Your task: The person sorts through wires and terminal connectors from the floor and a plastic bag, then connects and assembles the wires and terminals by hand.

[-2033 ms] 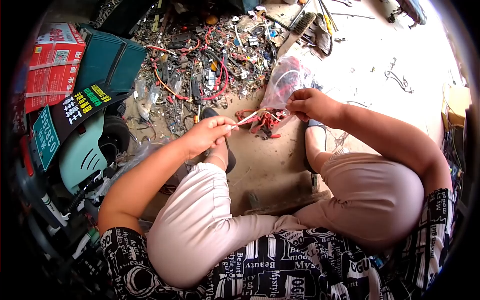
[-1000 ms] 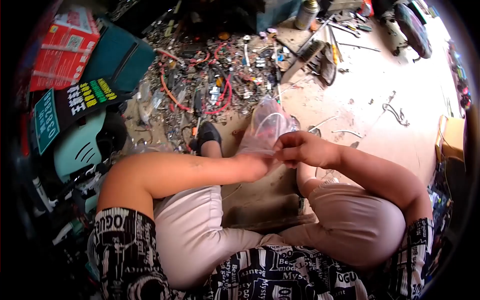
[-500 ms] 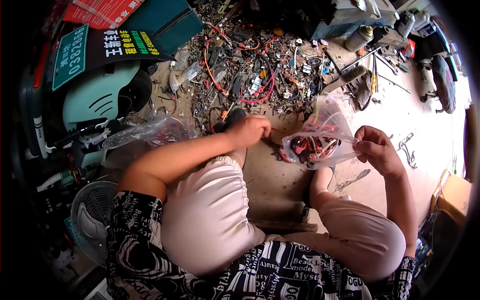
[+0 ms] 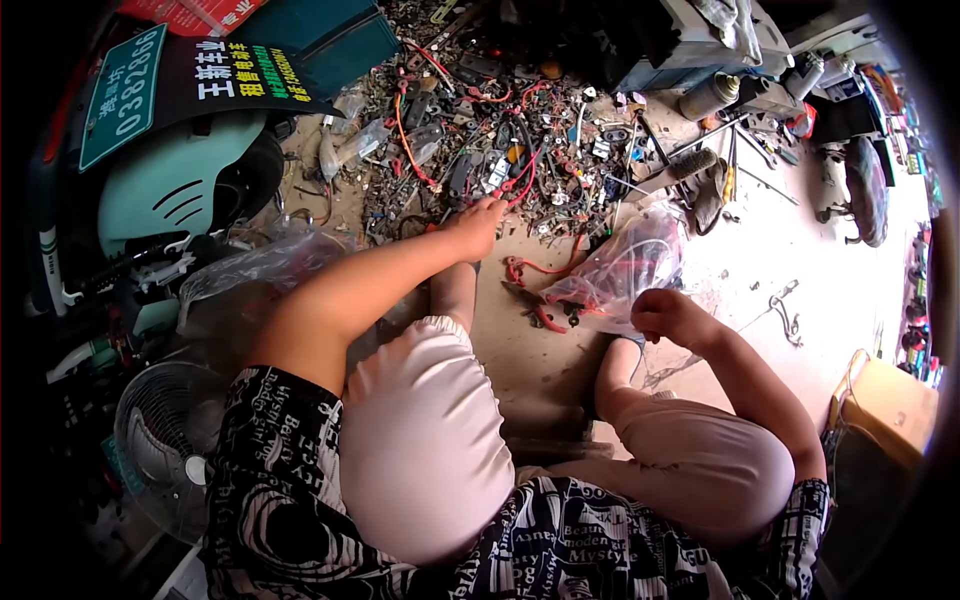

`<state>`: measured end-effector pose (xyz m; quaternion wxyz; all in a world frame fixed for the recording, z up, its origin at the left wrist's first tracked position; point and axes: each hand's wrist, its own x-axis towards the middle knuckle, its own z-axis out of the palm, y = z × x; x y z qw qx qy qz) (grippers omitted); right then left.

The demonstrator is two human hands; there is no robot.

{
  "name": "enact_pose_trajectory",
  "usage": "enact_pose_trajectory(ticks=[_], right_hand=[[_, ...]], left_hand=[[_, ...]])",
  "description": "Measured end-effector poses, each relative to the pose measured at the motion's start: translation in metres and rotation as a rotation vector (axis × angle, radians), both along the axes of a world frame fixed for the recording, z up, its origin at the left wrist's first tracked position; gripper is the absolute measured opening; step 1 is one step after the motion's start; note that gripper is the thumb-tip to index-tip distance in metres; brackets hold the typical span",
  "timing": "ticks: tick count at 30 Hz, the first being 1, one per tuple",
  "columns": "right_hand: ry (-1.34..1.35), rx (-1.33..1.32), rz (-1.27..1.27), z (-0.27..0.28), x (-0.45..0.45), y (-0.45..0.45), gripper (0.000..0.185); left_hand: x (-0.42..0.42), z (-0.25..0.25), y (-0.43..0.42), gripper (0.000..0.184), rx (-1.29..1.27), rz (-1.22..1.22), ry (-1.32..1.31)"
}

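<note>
My left hand (image 4: 478, 230) reaches to the near edge of the pile of small parts (image 4: 580, 150). Its fingertips are beside a red cable (image 4: 533, 175); the hand's back hides whether they grip it. On the right, my right hand (image 4: 672, 318) is closed on the mouth of a clear plastic bag (image 4: 640, 262). Red pieces show through the bag, which rests on the floor. Red-handled pliers (image 4: 540, 303) lie at its left side, partly against it. An orange-red wire (image 4: 550, 268) with a connector end curves just above the pliers.
At left stand a pale green scooter (image 4: 180, 190) and a fan (image 4: 170, 440). Another clear bag (image 4: 265, 270) lies beside my left arm. A brush (image 4: 690, 168), a spray can (image 4: 710, 96) and tools are at upper right. A cardboard box (image 4: 885, 405) stands at right.
My left hand has moved forward to the pile. My right hand has come left and down with the bag's edge, and the bag has tipped over. The pliers and orange-red wire now show plainly.
</note>
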<state>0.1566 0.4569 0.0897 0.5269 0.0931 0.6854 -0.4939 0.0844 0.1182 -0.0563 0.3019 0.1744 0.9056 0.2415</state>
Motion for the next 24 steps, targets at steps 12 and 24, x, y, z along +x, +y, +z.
enact_pose_trajectory(ticks=[12,24], right_hand=[[0.076,-0.086,-0.364,0.062,-0.06,0.061,0.01],[0.099,0.056,-0.248,0.014,-0.042,0.023,0.014]], left_hand=[[-0.036,-0.014,0.01,0.034,0.165,0.045,0.242],[-0.049,0.013,0.026,0.015,0.284,0.263,0.27]])
